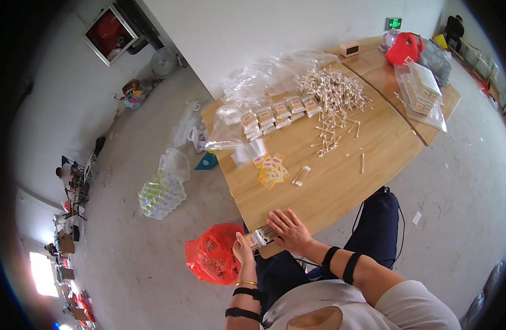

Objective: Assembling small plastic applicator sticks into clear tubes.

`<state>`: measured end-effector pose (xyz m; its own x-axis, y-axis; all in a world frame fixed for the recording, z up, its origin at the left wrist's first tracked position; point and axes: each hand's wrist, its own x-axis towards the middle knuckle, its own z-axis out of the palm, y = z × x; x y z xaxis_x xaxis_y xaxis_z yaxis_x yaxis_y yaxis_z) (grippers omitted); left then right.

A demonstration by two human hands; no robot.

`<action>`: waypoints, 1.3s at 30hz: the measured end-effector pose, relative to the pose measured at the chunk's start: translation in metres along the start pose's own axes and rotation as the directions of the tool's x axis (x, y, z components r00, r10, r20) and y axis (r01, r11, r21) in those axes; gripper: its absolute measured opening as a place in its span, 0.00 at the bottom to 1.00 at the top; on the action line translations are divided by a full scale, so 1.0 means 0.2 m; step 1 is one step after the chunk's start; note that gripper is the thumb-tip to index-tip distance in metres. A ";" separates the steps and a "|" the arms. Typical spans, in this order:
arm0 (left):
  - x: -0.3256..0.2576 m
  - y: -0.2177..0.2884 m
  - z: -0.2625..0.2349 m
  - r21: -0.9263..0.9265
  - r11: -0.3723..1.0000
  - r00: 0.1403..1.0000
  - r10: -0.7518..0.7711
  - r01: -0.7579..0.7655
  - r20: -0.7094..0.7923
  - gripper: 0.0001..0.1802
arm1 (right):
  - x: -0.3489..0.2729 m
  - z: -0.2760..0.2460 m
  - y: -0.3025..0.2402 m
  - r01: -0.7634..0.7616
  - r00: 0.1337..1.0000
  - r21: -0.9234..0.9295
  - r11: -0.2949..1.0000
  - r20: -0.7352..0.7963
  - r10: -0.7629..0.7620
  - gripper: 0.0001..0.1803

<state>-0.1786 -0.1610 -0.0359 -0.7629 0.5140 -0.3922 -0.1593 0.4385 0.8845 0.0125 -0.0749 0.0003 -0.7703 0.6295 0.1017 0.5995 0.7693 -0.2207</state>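
Observation:
My left hand [243,250] grips a small clear packet with a yellow label [256,240] at the near edge of the wooden table [346,176]. A bundle of cotton swabs [270,231] sticks out of the packet's mouth. My right hand [289,228] lies flat over the swabs with its fingers spread, touching them. Further up the table lie a small bundle of swabs [301,176], a heap of yellow packets [271,169], a row of filled packets [278,114] and a large pile of loose swabs [333,91].
A red plastic bag [214,256] sits on the floor by my left knee. Clear plastic bags [264,77] lie at the table's far side, a bag of boxes [423,91] on the right. A pack of bottles [162,192] stands on the floor left.

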 end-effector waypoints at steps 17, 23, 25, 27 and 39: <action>0.06 -0.10 -0.03 0.001 0.999 0.993 0.049 -0.049 -0.112 0.40 | 0.06 -0.01 -0.20 -0.002 0.999 0.095 0.995 0.048 -0.003 0.51; 0.13 -0.15 -0.14 -0.002 0.996 0.996 0.089 -0.089 -0.014 0.42 | 0.06 -0.03 -0.15 -0.008 0.997 -0.033 0.999 0.082 0.011 0.53; 0.12 -0.15 -0.11 0.034 0.995 0.996 0.089 -0.090 0.023 0.42 | 0.07 -0.02 -0.17 0.007 0.994 -0.096 0.995 0.105 0.004 0.53; 0.12 -0.15 -0.08 0.036 0.993 0.993 0.115 -0.116 0.035 0.41 | 0.09 -0.02 -0.26 0.014 0.989 -0.077 0.997 0.149 -0.003 0.53; -0.05 -0.10 -0.17 -0.444 0.853 0.960 -0.209 0.273 0.189 0.22 | 0.12 -0.06 -0.24 -0.221 0.966 0.460 0.860 0.225 0.129 0.36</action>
<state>-0.1888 -0.2013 -0.0414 -0.5803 0.5412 -0.6086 -0.6227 0.1867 0.7598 -0.0321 -0.0948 0.0257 -0.7157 0.6825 -0.1480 0.5862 0.4719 -0.6586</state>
